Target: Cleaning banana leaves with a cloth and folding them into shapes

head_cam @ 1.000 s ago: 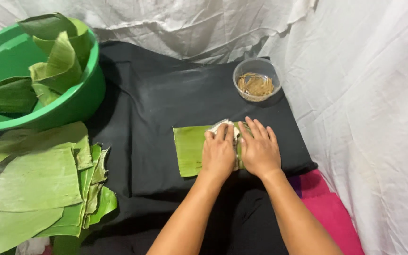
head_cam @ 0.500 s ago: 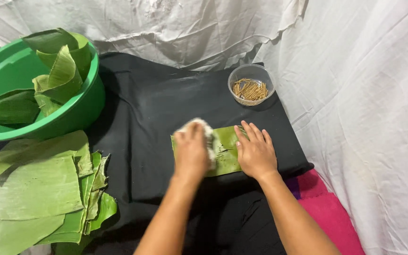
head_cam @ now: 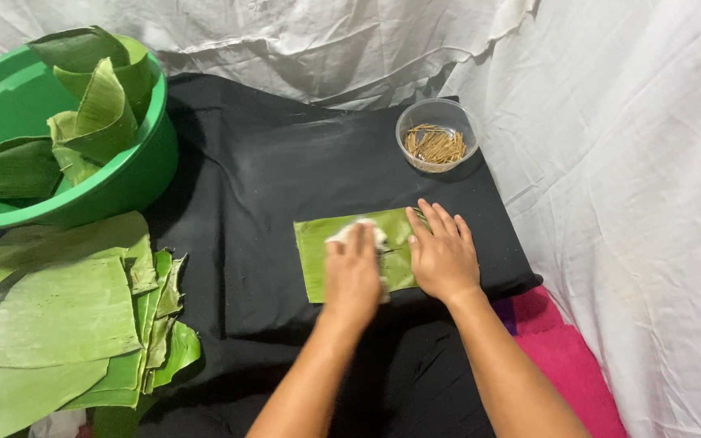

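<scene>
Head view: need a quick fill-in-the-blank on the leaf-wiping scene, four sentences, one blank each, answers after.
1. The left hand presses a white cloth onto a flat banana ____ on the black cloth.
2. The right hand lies flat on that strip's ____ end.
3. The clear bowl of thin sticks stands ____ the hands.
4. The curled leaf pieces sit in a ____ basin.

Missing words: leaf; right; beyond; green
</scene>
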